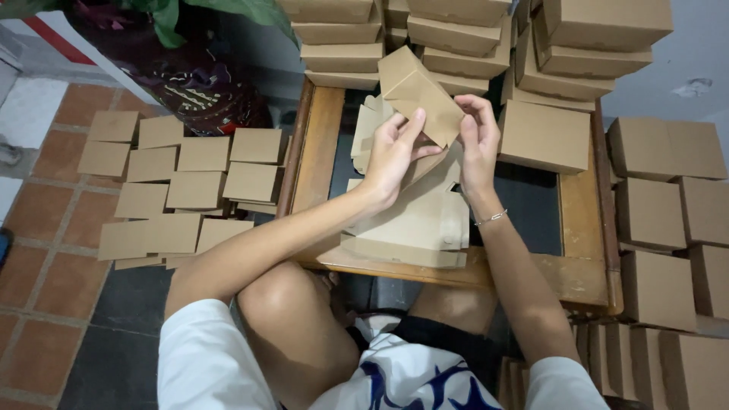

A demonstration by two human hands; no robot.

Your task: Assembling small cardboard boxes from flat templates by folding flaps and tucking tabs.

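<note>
Knees under surface (326, 137). Both hands on half-folded cardboard box (418, 95), long axis up-left. Left hand (391, 152) fingers pinch lower flap; right hand (478, 137) fingers clamp right end.

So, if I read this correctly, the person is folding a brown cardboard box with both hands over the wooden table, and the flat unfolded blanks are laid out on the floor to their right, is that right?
Not quite: the head view shows the flat blanks on the floor to the person's left. Otherwise yes: the left hand and the right hand hold the brown cardboard box over the wooden table.
</note>
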